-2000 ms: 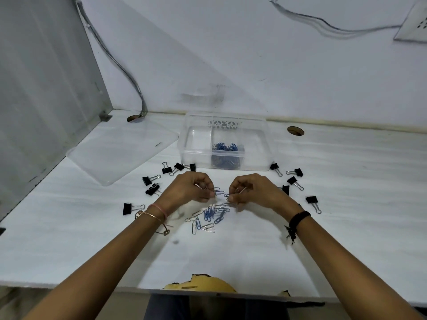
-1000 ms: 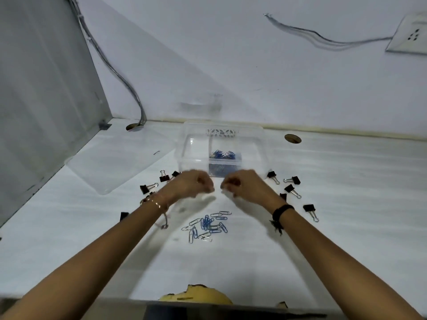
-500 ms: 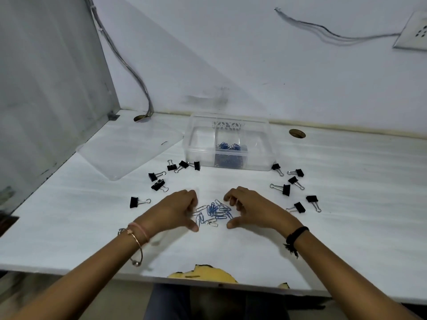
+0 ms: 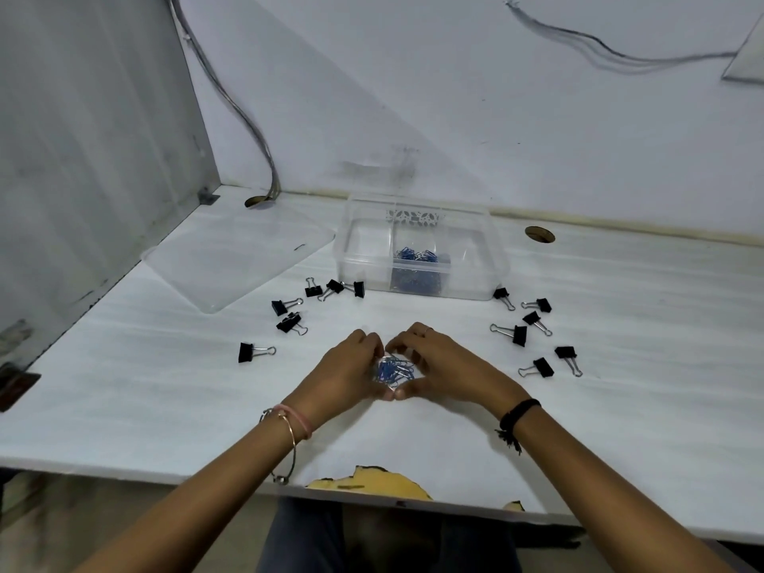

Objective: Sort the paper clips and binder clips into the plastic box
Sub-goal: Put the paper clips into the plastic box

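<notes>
A small heap of blue and silver paper clips [image 4: 392,370] lies on the white table, ringed by both hands. My left hand [image 4: 345,374] cups it from the left and my right hand [image 4: 440,366] from the right, thumbs touching at the front, fingertips nearly meeting behind. The clear plastic box [image 4: 494,258] stands further back with a divider; blue paper clips [image 4: 416,255] lie in its right compartment. Black binder clips are scattered on the table: several on the left [image 4: 287,322] and several on the right [image 4: 537,320].
The box's clear lid [image 4: 231,258] lies flat at the left, near a grey side panel. Cable holes [image 4: 539,234] pierce the table by the back wall. The table's front edge is chipped [image 4: 372,483] close to my body.
My hands went to the box, then came back to the loose paper clips. Since half a second ago they have closed in, pushing the spread clips into a tight heap.
</notes>
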